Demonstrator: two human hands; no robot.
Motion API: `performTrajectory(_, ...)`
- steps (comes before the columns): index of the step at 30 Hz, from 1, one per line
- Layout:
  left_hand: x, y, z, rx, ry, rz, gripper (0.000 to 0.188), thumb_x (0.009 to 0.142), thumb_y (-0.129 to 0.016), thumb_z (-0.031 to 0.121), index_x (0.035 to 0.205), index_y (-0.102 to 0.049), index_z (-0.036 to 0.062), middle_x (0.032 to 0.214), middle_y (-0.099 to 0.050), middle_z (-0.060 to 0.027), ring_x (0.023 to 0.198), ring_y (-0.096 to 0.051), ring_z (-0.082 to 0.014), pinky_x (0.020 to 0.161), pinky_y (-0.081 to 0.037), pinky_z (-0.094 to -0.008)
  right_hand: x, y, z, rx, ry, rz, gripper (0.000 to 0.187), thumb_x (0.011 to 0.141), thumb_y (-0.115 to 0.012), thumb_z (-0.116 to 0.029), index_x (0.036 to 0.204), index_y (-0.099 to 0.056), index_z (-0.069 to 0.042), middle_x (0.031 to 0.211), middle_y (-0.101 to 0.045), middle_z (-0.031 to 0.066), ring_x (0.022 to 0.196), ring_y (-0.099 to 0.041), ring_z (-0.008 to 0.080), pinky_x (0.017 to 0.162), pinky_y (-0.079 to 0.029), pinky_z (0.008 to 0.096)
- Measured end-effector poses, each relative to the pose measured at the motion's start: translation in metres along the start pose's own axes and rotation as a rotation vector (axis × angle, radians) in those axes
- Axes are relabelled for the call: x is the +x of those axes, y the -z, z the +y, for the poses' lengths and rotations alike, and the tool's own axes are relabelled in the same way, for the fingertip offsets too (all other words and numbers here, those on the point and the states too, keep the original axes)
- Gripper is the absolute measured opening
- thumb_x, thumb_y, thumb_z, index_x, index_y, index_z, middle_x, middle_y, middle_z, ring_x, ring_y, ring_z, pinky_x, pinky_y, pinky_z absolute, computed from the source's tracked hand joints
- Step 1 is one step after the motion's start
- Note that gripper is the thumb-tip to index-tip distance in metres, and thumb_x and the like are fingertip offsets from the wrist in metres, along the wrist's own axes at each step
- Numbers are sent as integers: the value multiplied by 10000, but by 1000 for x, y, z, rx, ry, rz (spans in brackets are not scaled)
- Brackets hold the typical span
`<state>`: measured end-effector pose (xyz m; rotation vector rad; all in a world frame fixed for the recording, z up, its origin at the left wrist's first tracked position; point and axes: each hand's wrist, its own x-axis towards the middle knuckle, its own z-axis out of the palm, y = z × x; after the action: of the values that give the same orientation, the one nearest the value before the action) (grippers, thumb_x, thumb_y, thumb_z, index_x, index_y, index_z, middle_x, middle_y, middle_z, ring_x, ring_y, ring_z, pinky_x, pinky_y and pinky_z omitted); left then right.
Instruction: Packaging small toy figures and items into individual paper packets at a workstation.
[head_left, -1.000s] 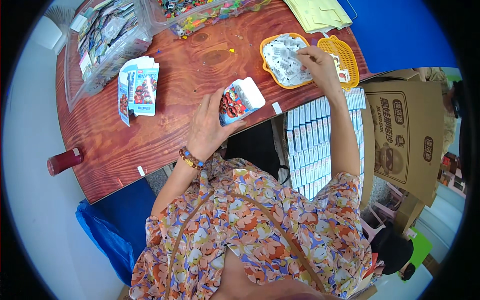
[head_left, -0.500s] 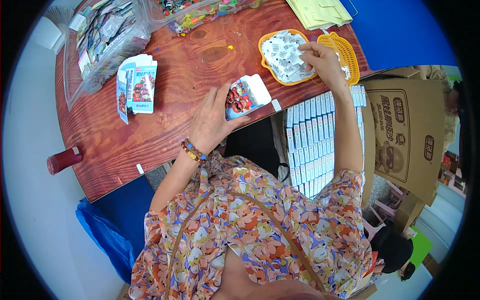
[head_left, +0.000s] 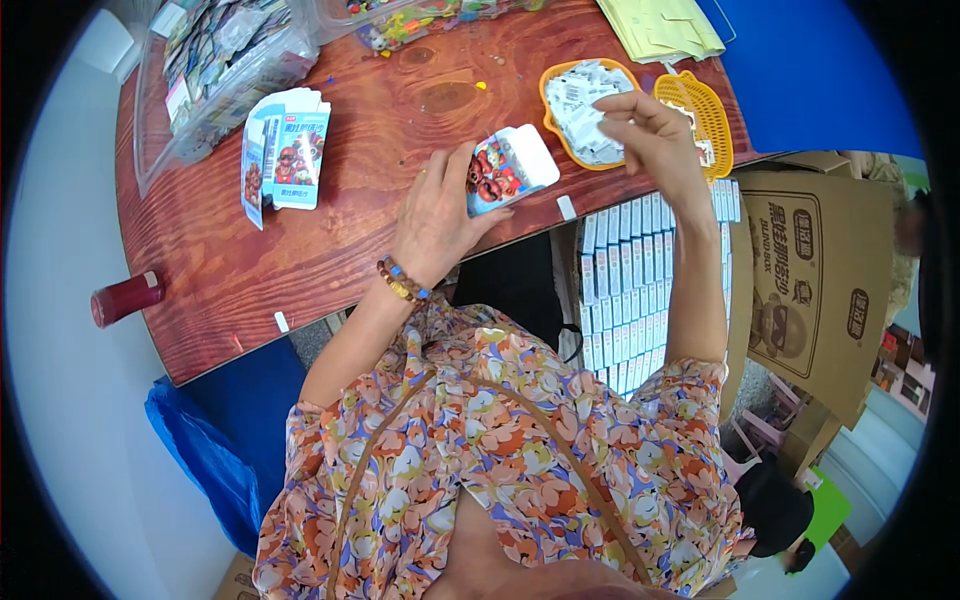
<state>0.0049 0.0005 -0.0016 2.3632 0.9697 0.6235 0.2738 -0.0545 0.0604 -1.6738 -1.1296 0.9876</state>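
Observation:
My left hand (head_left: 432, 215) grips a small blue printed box (head_left: 497, 178) above the table's front edge, its white end flap facing right. Over a yellow basket (head_left: 548, 108) heaped with small white packets (head_left: 585, 90), my right hand (head_left: 650, 135) hovers with thumb and fingers curled toward each other. Whatever lies between those fingertips blends with the white packets behind, so I cannot make it out. A second yellow basket (head_left: 722, 125) with a few white pieces stands just beyond my right wrist. Flattened blue printed cartons (head_left: 290, 155) lie on the table to the left.
Clear plastic tubs (head_left: 150, 130) of cards and colourful small toys stand along the far side. Yellow paper bags (head_left: 665, 30) lie at the far right. Below my right forearm is a carton of upright small boxes (head_left: 625, 260). A dark red jar (head_left: 128, 300) stands at the left edge.
The whole view has shifted slightly. My right hand has come a little left and nearer over the basket of packets. My left hand keeps hold of the box.

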Motion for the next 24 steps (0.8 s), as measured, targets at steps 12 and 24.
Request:
performTrajectory(12, 6, -7, 10, -71, 4, 62, 835, 672, -893, 271, 1352, -472, 31, 1091, -577, -177, 997, -615, -378, 818, -525, -463, -17, -65, -11, -476, 367, -8, 260, 932, -669, -98, 1185, -692, -43, 895, -736, 25, 768, -651, 75, 676, -512, 242)
performTrajectory(24, -3, -6, 9, -129, 25, 31, 829, 683, -885, 320, 1342, -483, 17, 1110, -586, -184, 996, -613, -379, 817, -521, -455, 40, 122, 111, -1018, -103, 349, 303, 871, -675, -137, 1146, -671, -8, 889, -710, 111, 750, -681, 178, 663, -517, 333)
